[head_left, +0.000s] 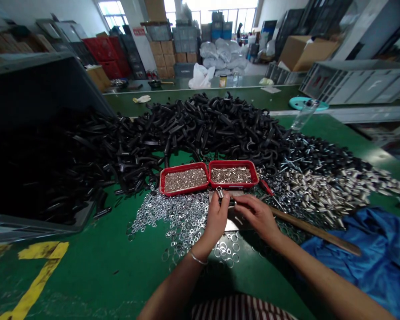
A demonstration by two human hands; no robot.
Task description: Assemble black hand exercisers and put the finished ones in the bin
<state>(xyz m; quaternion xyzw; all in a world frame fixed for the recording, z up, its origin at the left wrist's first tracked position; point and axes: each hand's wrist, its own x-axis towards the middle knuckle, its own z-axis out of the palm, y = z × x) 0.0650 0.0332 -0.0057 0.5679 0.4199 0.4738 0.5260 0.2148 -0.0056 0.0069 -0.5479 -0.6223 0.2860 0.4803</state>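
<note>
Between the thumb and fingers of my left hand (217, 216) sits a small metal coil spring (220, 192), pointing up. My right hand (256, 216) is close beside it, its fingertips pinched on a small metal part too small to name. Both hands are over a flat metal plate (235, 222). Just beyond them stand two red trays, the left tray (184, 192) and the right tray (235, 185), filled with tiny metal pins. Loose metal rings and washers (183, 226) are spread left of and below my left hand.
Black curved plastic handles (213, 124) are heaped behind the trays. On the right lie silver cylinders (323, 191), a red-handled screwdriver (266, 186), a wooden stick (316, 230) and a blue cloth (363, 240). A grey crate (83, 226) lies tipped at left.
</note>
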